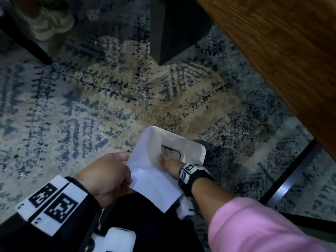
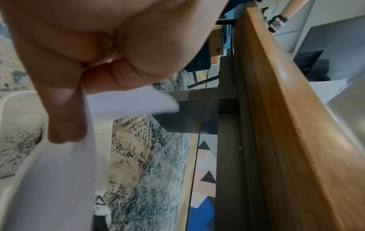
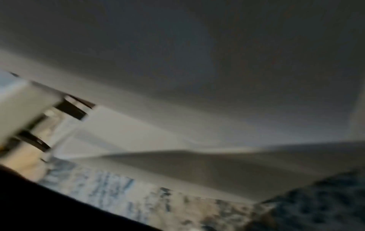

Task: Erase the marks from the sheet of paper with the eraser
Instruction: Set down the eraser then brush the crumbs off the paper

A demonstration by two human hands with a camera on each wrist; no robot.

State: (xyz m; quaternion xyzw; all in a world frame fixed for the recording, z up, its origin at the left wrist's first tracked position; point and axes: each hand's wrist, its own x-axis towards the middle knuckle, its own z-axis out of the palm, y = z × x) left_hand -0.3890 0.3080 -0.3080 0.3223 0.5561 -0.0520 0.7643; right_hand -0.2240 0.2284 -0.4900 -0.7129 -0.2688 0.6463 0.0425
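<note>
A white sheet of paper [image 1: 154, 179] is held curved like a trough above a white bin [image 1: 190, 144] on the floor. My left hand [image 1: 109, 175] pinches its left edge between thumb and fingers; the left wrist view shows that pinch close up on the sheet [image 2: 59, 179]. At the sheet's right edge is my right hand [image 1: 169, 164], thumb lying on top, the other fingers hidden beneath. No marks show on the sheet's upper face. No eraser is in view. The right wrist view is blurred and shows only pale surfaces and rug.
A blue and beige patterned rug [image 1: 72, 106] covers the floor. A wooden table [image 1: 272, 51] overhangs at the upper right, with its dark leg [image 1: 172, 30] behind the bin. A chair leg [image 1: 27, 39] and a pale shoe [image 1: 51, 22] are at the far left.
</note>
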